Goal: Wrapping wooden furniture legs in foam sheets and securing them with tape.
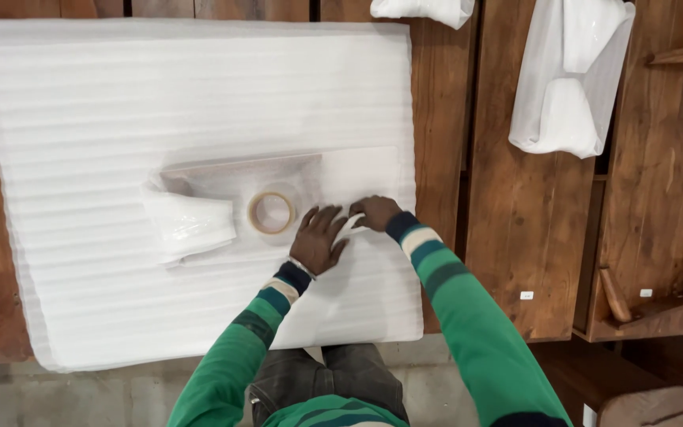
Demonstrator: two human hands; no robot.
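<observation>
Left hand (318, 239): lying palm down with fingers spread on the foam sheet, just right of the tape roll, gripping nothing; its fingertips are touching the strip that the other hand is holding.
Right hand (375, 212): closing finger and thumb on one end of a white strip (347, 228), probably tape or a folded foam edge, though the view is too small for me to be sure.
White strip: curving down from the right hand toward the left hand's fingertips, lying over the foam.
Tape roll (271, 213): lying flat, tan ring with an open centre, resting on the wrapped item just left of the left hand.
Wrapped item (239, 178): a flat brown wooden piece showing through the thin foam, sitting near the middle of the stack, with a glossy clear-plastic bundle (190, 224) lying at its left end.
Foam sheets (120, 103): a white ribbed stack covering most of the surface, its edges fanning out at the left and bottom.
Surface (444, 119): dark wooden planks showing beside the foam on the right.
Sleeves: green with dark and pale stripes, both arms reaching in from the bottom.
Further right: another foam-wrapped white parcel (567, 87) lying on wooden boards, well apart from the hands, with small wooden pieces (614, 294) near it.
</observation>
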